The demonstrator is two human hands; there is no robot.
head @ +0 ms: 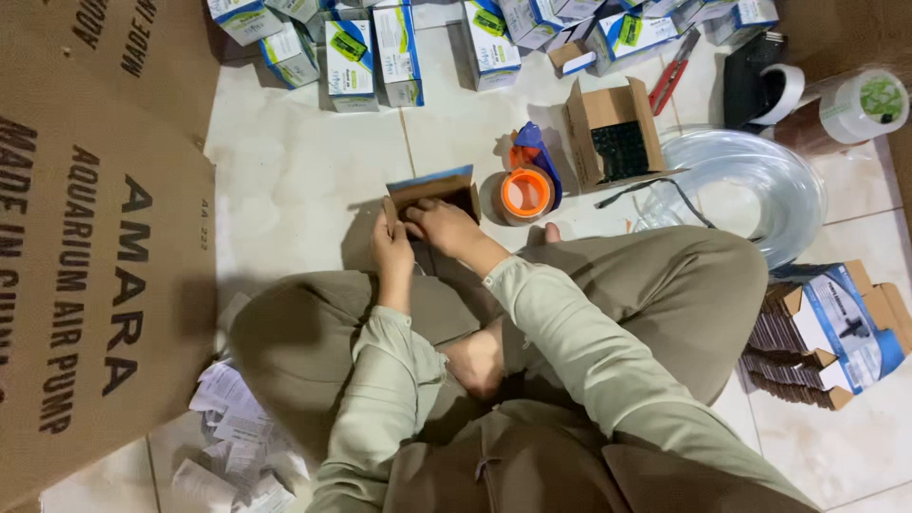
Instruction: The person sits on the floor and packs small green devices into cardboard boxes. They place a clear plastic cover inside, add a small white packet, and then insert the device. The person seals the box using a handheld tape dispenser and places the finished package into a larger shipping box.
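A small open cardboard box (439, 189) with a blue edge rests on the tiled floor just past my crossed legs. My left hand (391, 255) grips its near left side by a flap. My right hand (441, 227) is on the box's front opening, fingers curled into it. What is inside the box is hidden by my hands. An orange tape dispenser (525, 193) with a brown tape roll sits right of the box, close to my right hand.
A big brown cardboard carton (95, 237) fills the left. Several small white-and-blue product boxes (351, 57) line the far floor. An open box with a black part (616, 138), red pliers (674, 73), coiled clear tubing (760, 180), tape rolls (860, 104), flat folded boxes (826, 328) and paper leaflets (233, 418) lie around.
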